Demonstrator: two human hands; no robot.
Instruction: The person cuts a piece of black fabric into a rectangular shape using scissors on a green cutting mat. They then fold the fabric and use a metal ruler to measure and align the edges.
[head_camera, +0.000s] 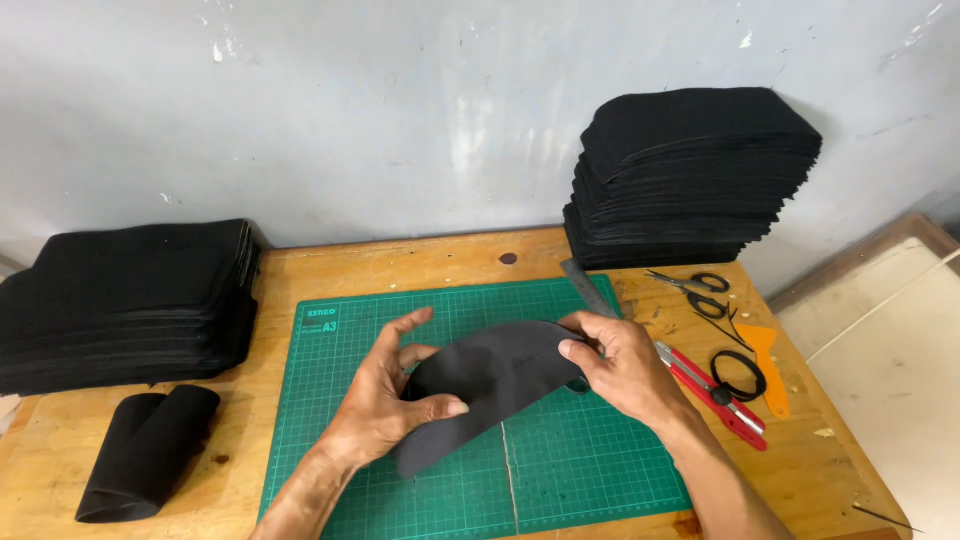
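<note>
Two bare forearms, left hand (385, 400), right hand (625, 365) — no sleeves, no gloves

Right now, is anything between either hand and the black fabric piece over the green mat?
Nothing visible. The left hand and right hand both grip the black fabric piece directly, holding it bent above the green cutting mat. The metal ruler lies behind it, off to the side.

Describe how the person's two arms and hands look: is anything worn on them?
Both forearms are bare as far as the picture shows, with no sleeves in view. The left hand and the right hand wear no gloves. No ring, watch or bracelet is visible on the fingers or wrists.
</note>
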